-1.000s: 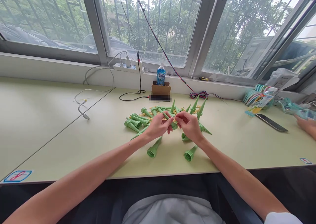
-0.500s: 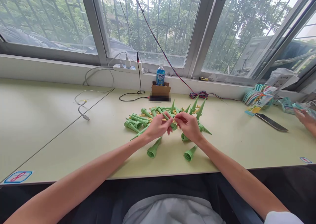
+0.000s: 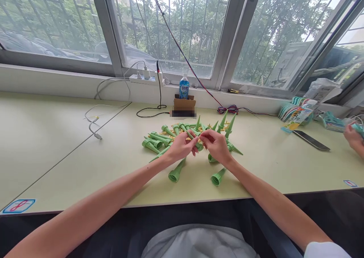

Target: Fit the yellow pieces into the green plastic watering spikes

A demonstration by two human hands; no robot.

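Note:
My left hand (image 3: 182, 147) is closed around a green plastic spike (image 3: 199, 147), whose wide threaded end points to the lower right. Close against it, my right hand (image 3: 214, 144) pinches something too small to make out at the spike. Around and behind both hands lie several more green spikes with small yellow parts among them. Some spikes stand upright, such as one green spike (image 3: 230, 126) to the right. Two lie nearer me, a green spike (image 3: 176, 171) below my left hand and another green spike (image 3: 218, 177) below my right wrist.
Behind the pile, a blue bottle (image 3: 184, 86) stands in a cardboard box (image 3: 184, 104). Cables lie at the back and left. On the right are a phone (image 3: 311, 140), a yellow-and-white packet (image 3: 297, 118) and another person's hand (image 3: 354, 136) at the edge.
My hands hold nearly the same pose at the spike. The other person's hand at the far right has shifted slightly to the right. The whole view has moved very slightly.

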